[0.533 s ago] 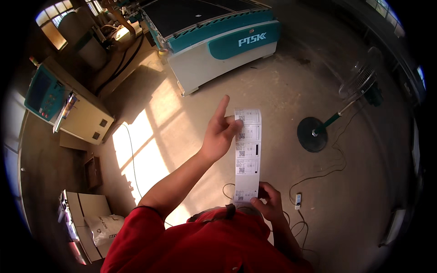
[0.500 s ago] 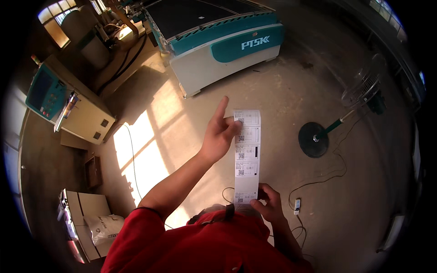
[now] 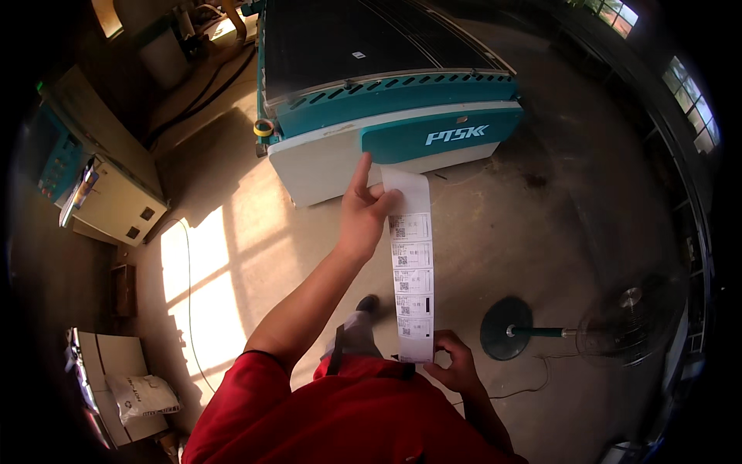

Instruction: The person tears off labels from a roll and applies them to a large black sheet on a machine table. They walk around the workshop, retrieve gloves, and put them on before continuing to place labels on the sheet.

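Observation:
A long white strip of printed labels [image 3: 413, 278] hangs stretched between my hands, its rows marked with small square codes and black print. My left hand [image 3: 365, 209] pinches the far end between thumb and bent fingers, the index finger pointing away from me. Close to my body, my right hand [image 3: 456, 362] grips the near end at its right edge. The far stretch of the strip by my left thumb is blank.
Ahead stands a large teal and white machine [image 3: 325, 174] with a dark flat bed. A control cabinet [image 3: 116, 189] is at the left, a white bag [image 3: 143, 397] on a cabinet below it. A floor fan's round base [image 3: 506, 329] and cable lie at the right.
The machine and fan appear nearer as I have moved forward. More of the strip now shows between my hands, with a blank part at its far end.

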A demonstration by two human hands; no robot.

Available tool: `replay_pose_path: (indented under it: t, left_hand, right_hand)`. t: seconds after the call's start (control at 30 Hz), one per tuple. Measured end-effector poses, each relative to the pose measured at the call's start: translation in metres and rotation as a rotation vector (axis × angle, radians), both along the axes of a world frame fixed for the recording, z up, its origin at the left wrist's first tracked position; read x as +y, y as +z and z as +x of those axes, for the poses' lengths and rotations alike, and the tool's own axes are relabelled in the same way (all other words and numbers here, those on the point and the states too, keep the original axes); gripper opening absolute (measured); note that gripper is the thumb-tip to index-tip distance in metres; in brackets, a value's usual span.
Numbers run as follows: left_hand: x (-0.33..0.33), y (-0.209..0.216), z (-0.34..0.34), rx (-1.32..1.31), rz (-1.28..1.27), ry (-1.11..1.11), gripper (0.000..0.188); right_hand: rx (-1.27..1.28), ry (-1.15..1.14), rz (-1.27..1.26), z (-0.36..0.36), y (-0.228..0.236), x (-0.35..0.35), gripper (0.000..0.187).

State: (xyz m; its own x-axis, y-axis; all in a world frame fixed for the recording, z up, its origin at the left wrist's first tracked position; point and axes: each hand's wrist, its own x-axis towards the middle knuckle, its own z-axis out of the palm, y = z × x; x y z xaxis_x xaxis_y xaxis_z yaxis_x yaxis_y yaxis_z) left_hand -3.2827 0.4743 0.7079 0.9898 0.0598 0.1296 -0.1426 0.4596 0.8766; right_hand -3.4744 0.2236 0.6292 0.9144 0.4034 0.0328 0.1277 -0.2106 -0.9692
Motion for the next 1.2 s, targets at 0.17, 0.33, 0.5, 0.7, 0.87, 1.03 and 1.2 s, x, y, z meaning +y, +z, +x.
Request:
replay_pose_path:
  t: [0.17, 0.33, 0.5, 0.7, 0.87, 1.03, 1.2]
  left_hand:
    - [-0.055, 0.003, 0.148, 0.015, 0.029, -0.097, 0.081]
    - [-0.127, -0.034, 0.226, 0.339, 0.212, -0.428, 0.092]
    - [-0.186, -0.086, 0.263, 0.584, 0.265, -0.623, 0.092]
    - [-0.290, -0.060, 0.351, 0.451, 0.274, -0.711, 0.077]
    - [-0.364, -0.047, 0.455, 0.379, 0.364, -0.477, 0.045]
    - [-0.443, -0.057, 0.583, 0.106, 0.236, -0.452, 0.036]
    - [-0.527, -0.080, 0.722, 0.178, 0.161, -0.579, 0.030]
  right_hand:
    - [-0.032, -0.116, -0.020, 0.117, 0.025, -0.036, 0.035]
    - [0.249, -0.451, 0.304, 0.220, 0.012, -0.089, 0.045]
    - [0.276, -0.510, 0.446, 0.360, -0.017, -0.159, 0.052]
    - [0.356, -0.165, 0.510, 0.525, 0.008, -0.247, 0.051]
    - [0.236, -0.105, 0.338, 0.642, 0.023, -0.307, 0.044]
    - [0.249, -0.217, 0.378, 0.759, 0.015, -0.375, 0.046]
    - [0.279, -0.310, 0.216, 0.884, 0.028, -0.456, 0.044]
